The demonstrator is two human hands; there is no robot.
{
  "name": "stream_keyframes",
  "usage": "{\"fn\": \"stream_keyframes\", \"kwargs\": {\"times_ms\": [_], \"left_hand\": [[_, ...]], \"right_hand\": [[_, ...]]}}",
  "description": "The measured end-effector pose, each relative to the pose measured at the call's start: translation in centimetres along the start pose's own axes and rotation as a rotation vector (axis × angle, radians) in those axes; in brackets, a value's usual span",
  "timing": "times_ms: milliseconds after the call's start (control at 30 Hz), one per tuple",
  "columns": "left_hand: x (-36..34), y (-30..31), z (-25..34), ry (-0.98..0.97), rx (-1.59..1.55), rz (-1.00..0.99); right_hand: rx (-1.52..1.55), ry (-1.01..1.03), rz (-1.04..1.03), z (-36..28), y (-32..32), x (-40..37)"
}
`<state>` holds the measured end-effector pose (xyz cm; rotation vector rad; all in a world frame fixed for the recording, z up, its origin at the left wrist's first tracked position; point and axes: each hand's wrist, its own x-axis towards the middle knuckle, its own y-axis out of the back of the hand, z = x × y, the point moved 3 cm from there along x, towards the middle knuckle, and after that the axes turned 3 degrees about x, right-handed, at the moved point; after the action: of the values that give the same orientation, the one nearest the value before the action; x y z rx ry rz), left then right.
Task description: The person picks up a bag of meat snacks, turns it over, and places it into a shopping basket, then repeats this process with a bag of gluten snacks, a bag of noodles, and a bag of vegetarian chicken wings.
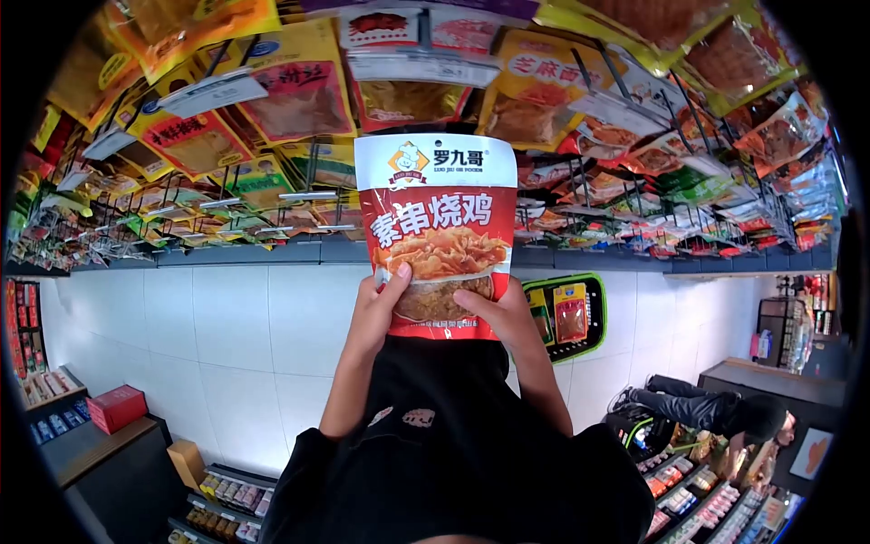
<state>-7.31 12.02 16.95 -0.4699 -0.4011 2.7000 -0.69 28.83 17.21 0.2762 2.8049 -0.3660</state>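
A red and white snack bag with a picture of food on its front is held upright before me, printed side toward the camera. My left hand grips its lower left part, thumb pressed on the front. On the lower right, my right hand pinches it the same way. The fingers behind the bag are hidden. Just beyond the bag, more packets hang on the rack.
A black basket with a green rim stands on the pale tiled floor to the right, packets inside. Racks of hanging bags span the front. Another person is at the lower right by shelves. A red box sits at the left.
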Motion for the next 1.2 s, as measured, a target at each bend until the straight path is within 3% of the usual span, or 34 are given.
{"fn": "stream_keyframes", "kwargs": {"times_ms": [267,433,533,667,867,1200], "left_hand": [[0.3,1.9,1.0,0.014,-0.103,0.105],[0.3,2.2,1.0,0.002,-0.218,0.036],[0.3,2.4,0.5,0.053,-0.343,0.081],[0.0,2.8,1.3,0.166,-0.338,0.040],[0.0,3.5,1.0,0.185,-0.339,0.077],[-0.2,4.8,0.5,0.094,-0.395,0.095]], "right_hand": [[0.010,0.029,-0.135,-1.4,-2.1,1.9],[0.008,0.037,-0.135,-1.7,-2.3,2.0],[-0.006,-0.059,-0.117,-1.8,-1.7,1.6],[-0.054,-0.042,-0.137,-0.8,-1.1,1.7],[-0.008,-0.006,-0.161,-0.4,-1.8,1.1],[-0.019,-0.007,-0.210,-0.4,-3.1,1.3]]}}
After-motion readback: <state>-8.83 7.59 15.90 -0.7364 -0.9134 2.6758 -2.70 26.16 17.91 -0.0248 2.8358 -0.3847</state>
